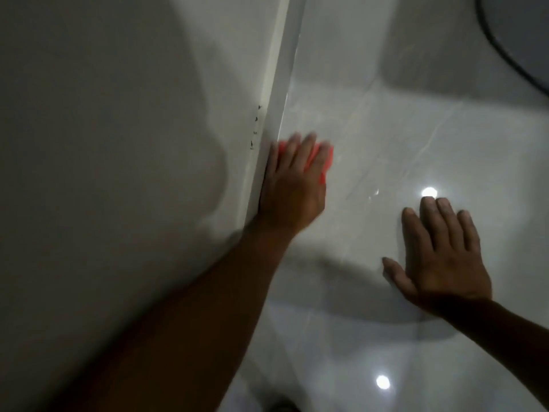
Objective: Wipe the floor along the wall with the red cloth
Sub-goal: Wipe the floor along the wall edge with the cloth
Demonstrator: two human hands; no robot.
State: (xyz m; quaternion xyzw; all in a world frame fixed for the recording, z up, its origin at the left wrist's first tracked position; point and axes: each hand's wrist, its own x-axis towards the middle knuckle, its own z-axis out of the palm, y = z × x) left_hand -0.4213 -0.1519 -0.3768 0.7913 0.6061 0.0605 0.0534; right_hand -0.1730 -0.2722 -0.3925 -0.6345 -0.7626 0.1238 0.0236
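Most of the red cloth (322, 162) is hidden: the left hand (292, 188) lies flat on top of it, fingers spread and blurred, so only a strip of red shows between the fingers and past their right edge. The cloth is pressed to the floor (386, 138) right beside the white baseboard (274, 93), and the hand's outer edge looks to be touching that baseboard. The left forearm runs down out of the bottom of the view, dark and hard to read.

Two hands in sight, one cloth. The right hand (439, 257) is planted palm down on the glossy tile, fingers open and together, thumb out to the side, holding nothing, well apart from the cloth. Its arm is cut off at the right edge.

The wall (104, 129) fills the left half, plain and shadowed, with four small dark marks (255, 126) just left of the baseboard. Two bright light reflections (429, 192) shine on the floor, one by the right fingertips, one lower down. At top right a dark curved object (517, 34) is cut off; I cannot tell what it is.
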